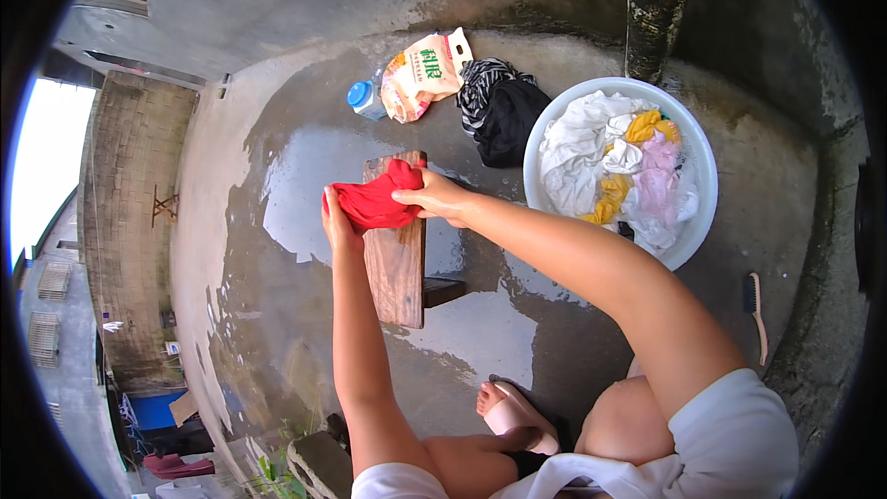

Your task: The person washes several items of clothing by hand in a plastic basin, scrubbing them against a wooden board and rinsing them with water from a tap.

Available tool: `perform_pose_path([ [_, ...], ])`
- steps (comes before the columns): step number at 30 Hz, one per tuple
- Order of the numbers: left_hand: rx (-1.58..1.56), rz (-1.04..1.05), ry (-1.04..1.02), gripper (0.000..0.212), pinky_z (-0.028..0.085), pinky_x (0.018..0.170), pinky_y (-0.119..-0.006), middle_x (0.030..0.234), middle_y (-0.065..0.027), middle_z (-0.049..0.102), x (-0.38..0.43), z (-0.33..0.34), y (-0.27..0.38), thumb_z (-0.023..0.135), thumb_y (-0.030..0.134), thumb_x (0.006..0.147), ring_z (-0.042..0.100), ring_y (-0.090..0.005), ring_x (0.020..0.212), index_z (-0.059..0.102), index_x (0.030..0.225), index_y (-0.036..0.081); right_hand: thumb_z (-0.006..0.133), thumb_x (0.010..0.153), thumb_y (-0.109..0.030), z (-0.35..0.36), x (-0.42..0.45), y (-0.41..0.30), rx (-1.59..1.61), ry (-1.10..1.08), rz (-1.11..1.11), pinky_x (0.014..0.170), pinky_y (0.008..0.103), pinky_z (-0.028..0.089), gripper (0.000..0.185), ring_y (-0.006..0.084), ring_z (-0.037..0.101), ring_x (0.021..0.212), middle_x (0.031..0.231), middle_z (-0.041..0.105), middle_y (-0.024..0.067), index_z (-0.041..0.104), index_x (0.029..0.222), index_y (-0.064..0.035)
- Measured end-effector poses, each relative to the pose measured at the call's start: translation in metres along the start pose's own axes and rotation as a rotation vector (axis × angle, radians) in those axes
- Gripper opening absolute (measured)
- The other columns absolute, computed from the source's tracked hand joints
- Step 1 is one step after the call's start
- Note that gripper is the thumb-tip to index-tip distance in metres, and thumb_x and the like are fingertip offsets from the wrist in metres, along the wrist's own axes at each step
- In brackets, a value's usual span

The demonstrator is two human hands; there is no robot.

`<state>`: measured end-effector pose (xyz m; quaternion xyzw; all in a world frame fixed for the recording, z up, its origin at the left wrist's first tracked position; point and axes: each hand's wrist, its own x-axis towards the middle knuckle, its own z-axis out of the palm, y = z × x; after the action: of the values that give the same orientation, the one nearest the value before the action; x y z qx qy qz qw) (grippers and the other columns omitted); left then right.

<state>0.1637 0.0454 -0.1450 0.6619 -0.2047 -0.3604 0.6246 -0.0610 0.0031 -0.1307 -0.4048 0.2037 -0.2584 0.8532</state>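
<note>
Both of my hands grip a bunched red cloth [374, 202], stretched between them over a low wooden bench [396, 277]. My left hand [339, 225] holds its left end, with the fingers partly hidden by the fabric. On the other end, my right hand [436, 197] has its thumb pressed over the cloth. The bench stands on wet concrete. To the right of it sits a round pale plastic basin [705, 187], holding wet white clothes [589, 145], a pink garment [657, 173] and yellow pieces [610, 199].
Beyond the bench are a blue-lidded container [367, 100], a printed detergent bag [426, 76] and a heap of black and striped clothes [509, 114]. A scrub brush [757, 319] lies at the right. A post [655, 14] rises behind the basin. A concrete block [320, 468] sits lower left.
</note>
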Motion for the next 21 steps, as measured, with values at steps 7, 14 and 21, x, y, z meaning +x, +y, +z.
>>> perform_pose_path([
  [7, 0.614, 0.290, 0.186, 0.056, 0.046, 0.073, -0.033, 0.092, -0.0132, 0.062, 0.069, -0.082, -0.014, 0.056, 0.047, 0.081, 0.058, -0.0206, 0.083, 0.056, 0.103, -0.004, 0.051, 0.081, -0.005, -0.103, -0.070, 0.031, -0.476, 0.131, -0.234, 0.070, 0.0248, 0.048, 0.029, 0.0152, 0.062, 0.082, 0.099, 0.063, 0.0119, 0.056, 0.108, 0.0029],
  [14, 1.395, 1.192, 0.099, 0.040, 0.037, 0.090, -0.043, 0.119, -0.0184, 0.048, -0.024, 0.086, 0.023, 0.063, 0.013, 0.069, 0.046, -0.0361, 0.107, 0.054, 0.108, 0.008, 0.048, 0.086, -0.033, -0.223, -0.200, 0.054, -1.690, 0.783, 0.200, 0.103, 0.0522, 0.015, 0.058, 0.0378, 0.016, 0.130, 0.143, 0.017, 0.0168, 0.026, 0.136, -0.0124],
  [21, 1.045, 0.947, -0.894, 0.047, 0.035, 0.095, -0.040, 0.122, -0.0173, 0.044, -0.132, 0.249, -0.096, 0.065, 0.015, 0.071, 0.044, -0.0341, 0.110, 0.051, 0.115, 0.009, 0.055, 0.073, -0.023, -0.237, -0.170, 0.083, -1.968, 0.811, -0.148, 0.097, 0.0565, 0.020, 0.061, 0.0409, 0.030, 0.121, 0.130, 0.035, 0.0222, 0.038, 0.129, -0.0064],
])
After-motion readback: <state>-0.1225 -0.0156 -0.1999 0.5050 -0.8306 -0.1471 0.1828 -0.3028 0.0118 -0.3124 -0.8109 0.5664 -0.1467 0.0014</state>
